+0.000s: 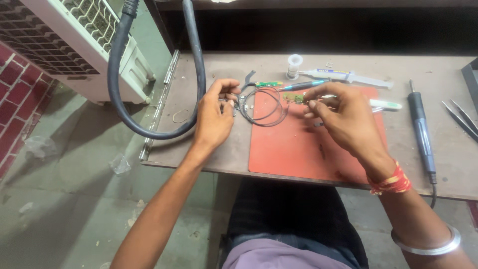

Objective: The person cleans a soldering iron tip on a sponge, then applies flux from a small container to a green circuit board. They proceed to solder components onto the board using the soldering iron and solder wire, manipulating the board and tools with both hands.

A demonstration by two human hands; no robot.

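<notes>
My left hand [215,113] pinches a small metal part at one end of a looped thin black cable [264,107] near the left edge of the red mat [294,149]. My right hand [338,114] pinches a small green circuit board [295,97] at the cable's other end, just above the mat. Both hands hover low over the brown worktable [219,149].
A solder spool [295,65], a white syringe [348,76], a blue-tipped pen tool [303,85] and a second small green board [268,84] lie behind the hands. A soldering iron [420,129] and tweezers [460,119] lie right. A thick black hose [154,132] loops at left; a cooler [74,45] stands beyond.
</notes>
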